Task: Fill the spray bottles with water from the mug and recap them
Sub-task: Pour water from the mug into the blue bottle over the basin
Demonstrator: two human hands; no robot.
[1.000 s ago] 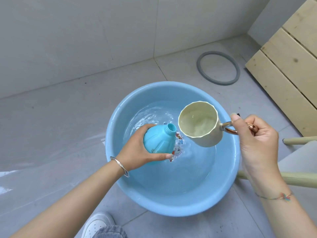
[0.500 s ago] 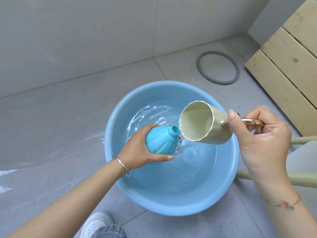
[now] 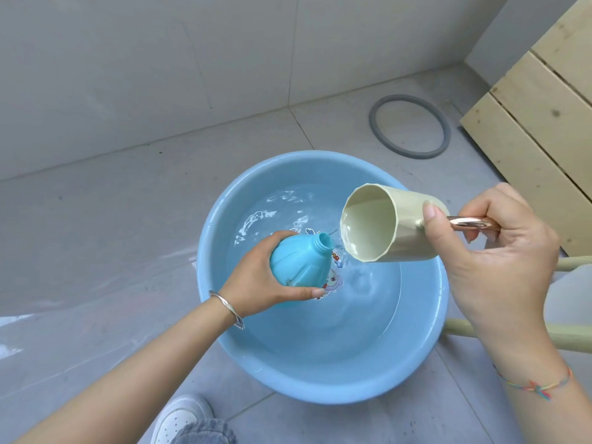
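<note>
Over the basin (image 3: pixel 416 363) of water, the left hand (image 3: pixel 256 283) grips the uncapped blue bottle (image 3: pixel 299 262), neck tilted right. The right hand (image 3: pixel 493 261) grasps the mug (image 3: pixel 394 224) by its handle, tipped nearly sideways, its rim just beside the bottle's mouth.

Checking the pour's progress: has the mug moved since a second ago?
Yes. The mug has tipped further onto its side and risen toward the basin's far rim, mouth facing the bottle.
</note>
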